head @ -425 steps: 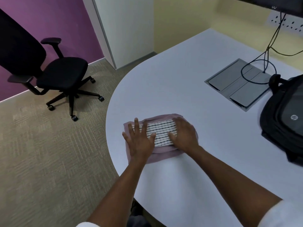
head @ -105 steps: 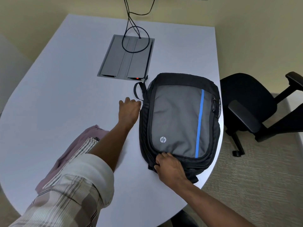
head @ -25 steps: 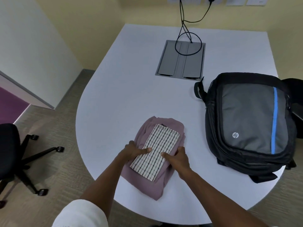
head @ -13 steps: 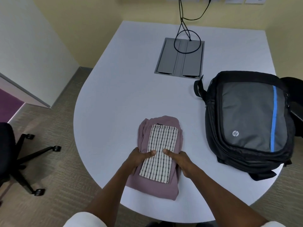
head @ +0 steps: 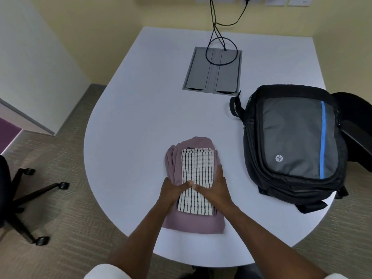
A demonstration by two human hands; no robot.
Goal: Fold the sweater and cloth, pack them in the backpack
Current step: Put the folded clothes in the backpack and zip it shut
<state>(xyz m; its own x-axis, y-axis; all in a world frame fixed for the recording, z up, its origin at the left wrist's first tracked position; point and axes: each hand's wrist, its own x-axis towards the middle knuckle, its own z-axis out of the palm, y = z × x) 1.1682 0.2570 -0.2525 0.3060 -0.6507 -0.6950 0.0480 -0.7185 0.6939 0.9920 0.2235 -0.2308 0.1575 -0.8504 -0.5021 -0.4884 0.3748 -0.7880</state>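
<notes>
Under the thumbs of both hands lies a woven cloth (head: pixel 196 180), matt and coarse-ribbed, white with dark checks. Beneath the fingers the sweater (head: pixel 193 223) is soft, matt mauve knit. Well right of the fingers, the backpack (head: pixel 291 141) is matt black and grey synthetic fabric. The table (head: pixel 141 117) looks smooth, faintly sheened laminate; its inset hatch (head: pixel 213 71) is brushed grey metal.

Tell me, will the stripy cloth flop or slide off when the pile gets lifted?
Probably floppy: the cloth is soft folded fabric, so it would likely sag if held by one edge. It lies loose on the sweater, so it might slip. The left hand and right hand grip both together, thumbs on top, which should keep it in place.
</notes>
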